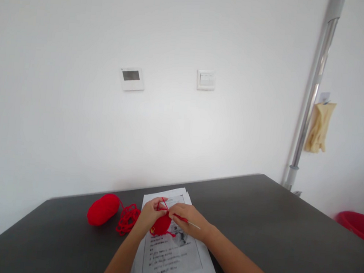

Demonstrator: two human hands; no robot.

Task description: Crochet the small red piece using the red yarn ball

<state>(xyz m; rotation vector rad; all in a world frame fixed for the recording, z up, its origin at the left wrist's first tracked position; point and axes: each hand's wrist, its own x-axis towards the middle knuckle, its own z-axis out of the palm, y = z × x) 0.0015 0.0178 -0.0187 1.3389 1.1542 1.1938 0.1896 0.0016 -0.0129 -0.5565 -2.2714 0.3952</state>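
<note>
My left hand (150,214) pinches a small piece of red crochet work (161,225), with a strand of red yarn stretched up over its raised forefinger. Between the fingers of my right hand (187,217) is a crochet hook (193,224), its pale shaft end pointing right and its red part near the fingertips. The hook's tip meets the work where both hands come together, too small to make out. A small yellow ring shows at the work's lower left edge. Loose red yarn (128,219) lies in loops left of my left hand, beside a red yarn ball (103,209).
Printed sheets of paper (185,265) lie under both hands on the dark table (256,229). A white wall stands behind, with a switch (206,80) and a panel (132,79). At right are a metal pole (313,93), hanging yellow gloves (320,127) and a red basin (358,225).
</note>
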